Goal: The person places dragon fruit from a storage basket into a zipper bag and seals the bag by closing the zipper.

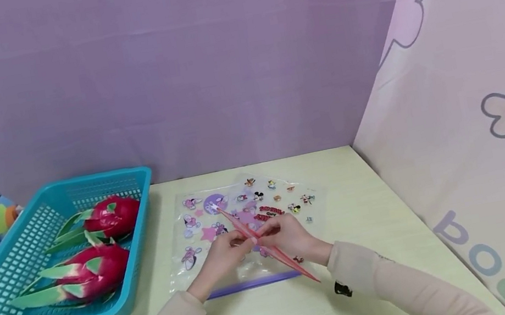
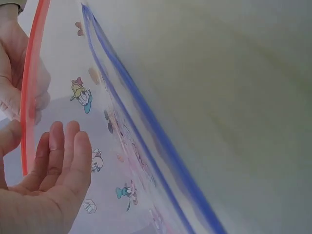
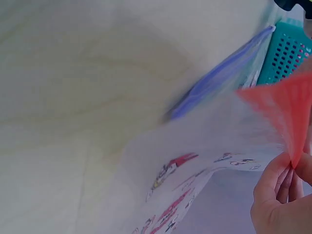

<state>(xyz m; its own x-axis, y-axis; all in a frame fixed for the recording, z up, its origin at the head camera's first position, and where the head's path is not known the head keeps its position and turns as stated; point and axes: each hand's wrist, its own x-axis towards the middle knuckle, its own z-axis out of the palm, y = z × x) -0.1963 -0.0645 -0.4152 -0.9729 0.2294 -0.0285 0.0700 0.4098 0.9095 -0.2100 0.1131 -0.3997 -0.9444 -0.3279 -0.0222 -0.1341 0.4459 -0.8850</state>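
Red-edged bag: a clear plastic bag (image 2: 63, 53) printed with small cartoon characters, raised in both hands above the table (image 1: 361, 267), to the right of the basket
Left hand: the hand (image 1: 223, 254) has its thumb and forefinger close together on the red edge (image 1: 282, 257), one on either side; the left wrist view shows the other fingers stretched up, slightly apart, in front of the clear plastic
Right hand: the hand (image 1: 289, 234) pinches the red edge between thumb and fingers, with no gap at the tips
Only in the left wrist view: the purple-edged bag (image 1: 180, 214) has its two purple strips (image 2: 141, 117) parted along the middle and meeting at the far end; from the head they look like one line
Only in the right wrist view: the red edge fans out broadly from the pinching fingertips, and the plastic hangs in a curve
Only in the head view: two dragon fruits (image 1: 95, 267), red with green leaf tips, lie whole in the blue basket (image 1: 124, 307); the right wrist view catches just a corner of it
Direction of the red edge: from the head, its long axis slants across the purple-edged bag, one tapered tip pointing away and left, the other toward the person and right
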